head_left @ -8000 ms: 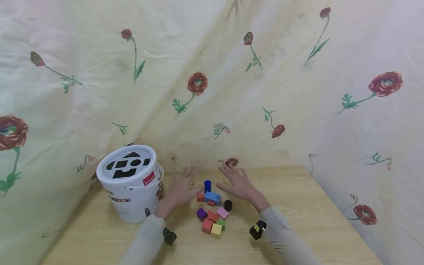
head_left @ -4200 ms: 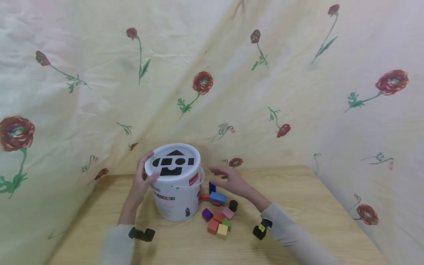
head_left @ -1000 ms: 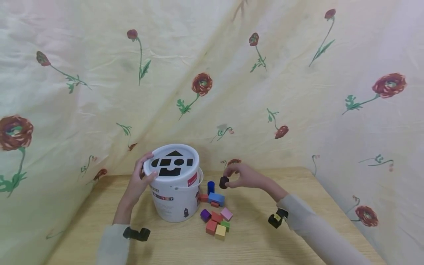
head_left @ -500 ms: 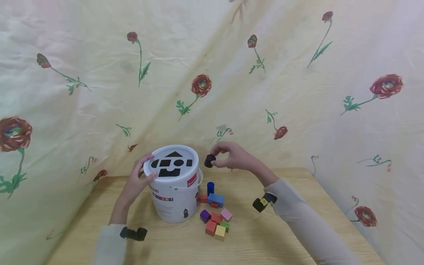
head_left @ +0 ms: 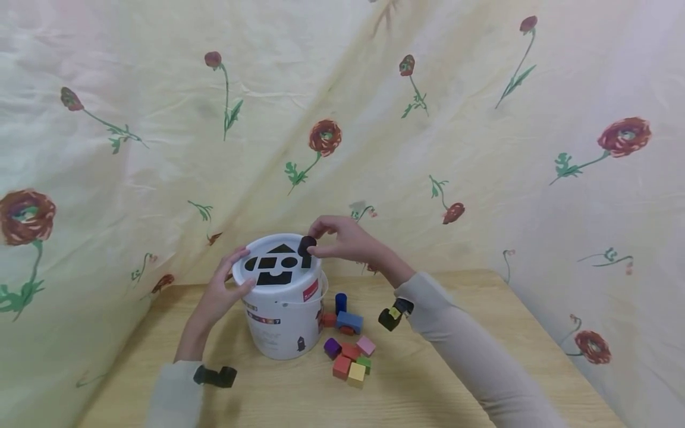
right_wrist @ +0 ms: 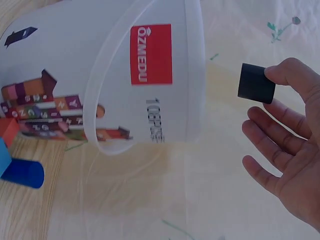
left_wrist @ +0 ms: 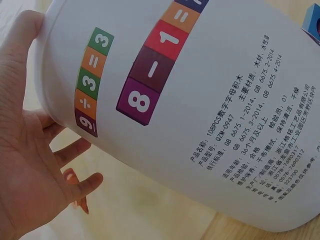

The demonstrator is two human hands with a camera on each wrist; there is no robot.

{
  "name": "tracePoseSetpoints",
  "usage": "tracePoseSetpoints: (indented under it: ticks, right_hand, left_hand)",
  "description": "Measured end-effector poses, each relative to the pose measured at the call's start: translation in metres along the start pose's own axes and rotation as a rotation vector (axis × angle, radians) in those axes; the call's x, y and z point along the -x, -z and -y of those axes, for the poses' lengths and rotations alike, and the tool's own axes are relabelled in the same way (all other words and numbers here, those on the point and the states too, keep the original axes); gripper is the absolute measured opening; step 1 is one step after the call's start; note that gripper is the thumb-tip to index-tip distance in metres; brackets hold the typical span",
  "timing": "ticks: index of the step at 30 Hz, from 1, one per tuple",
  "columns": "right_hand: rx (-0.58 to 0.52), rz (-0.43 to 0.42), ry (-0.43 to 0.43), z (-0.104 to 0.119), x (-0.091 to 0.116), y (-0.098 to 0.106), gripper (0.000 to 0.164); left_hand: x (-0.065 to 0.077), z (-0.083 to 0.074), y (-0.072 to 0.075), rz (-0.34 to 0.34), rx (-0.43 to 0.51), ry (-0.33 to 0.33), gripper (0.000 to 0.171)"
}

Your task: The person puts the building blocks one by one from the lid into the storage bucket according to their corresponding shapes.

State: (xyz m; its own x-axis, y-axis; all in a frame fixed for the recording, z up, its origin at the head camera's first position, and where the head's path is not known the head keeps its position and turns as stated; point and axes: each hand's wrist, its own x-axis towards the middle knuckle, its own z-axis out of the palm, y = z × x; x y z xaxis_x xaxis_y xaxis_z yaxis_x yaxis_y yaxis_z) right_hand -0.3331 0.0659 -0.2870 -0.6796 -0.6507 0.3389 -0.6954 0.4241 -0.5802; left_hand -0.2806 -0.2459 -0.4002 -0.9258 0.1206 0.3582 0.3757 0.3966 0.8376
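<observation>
My right hand (head_left: 346, 241) pinches a small black cylinder block (right_wrist: 256, 83) between thumb and forefinger; the other fingers are loosely bent. It holds the block above the right back part of the white lid (head_left: 308, 279), which has several shaped cutouts. In the right wrist view, a gap shows between block and lid. My left hand (head_left: 216, 291) grips the left rim of the lidded bucket (left_wrist: 200, 100), thumb at the front and fingers toward the back. Printed labels cover the bucket's side. The bucket stands upright on the wooden table.
Right of the bucket lie a blue cylinder (head_left: 341, 303), a blue block (head_left: 349, 321) and red pieces. Nearer are purple (head_left: 332, 348), pink (head_left: 366, 345), red (head_left: 342, 367), green (head_left: 364, 363) and yellow (head_left: 356, 375) blocks. A floral cloth (head_left: 455, 89) hangs behind the table.
Earlier, my left hand took hold of the bucket and it moved right, beside the blocks. My right hand picked up the black cylinder, raised it and carried it left over the lid.
</observation>
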Motion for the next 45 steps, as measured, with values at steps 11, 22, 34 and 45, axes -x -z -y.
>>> tracePoseSetpoints:
  ticks: [11,22,34,45]
  right_hand:
    - [0.074,0.01,-0.039,0.012,-0.018,-0.025,0.031]
    - [0.114,0.0,-0.091,0.007,-0.025,-0.041,0.03]
    - [0.325,-0.006,-0.081,0.003,-0.025,-0.054,0.034]
    - [0.398,-0.054,-0.05,-0.005,-0.021,-0.062,0.031]
  left_hand:
    - [0.001,0.001,-0.003,-0.015,0.037,0.009,0.072]
    - [0.001,0.002,-0.003,-0.02,0.048,0.007,0.072]
    - [0.001,0.003,-0.004,-0.031,0.054,0.013,0.073]
    - [0.0,0.007,-0.004,-0.033,0.048,0.008,0.073]
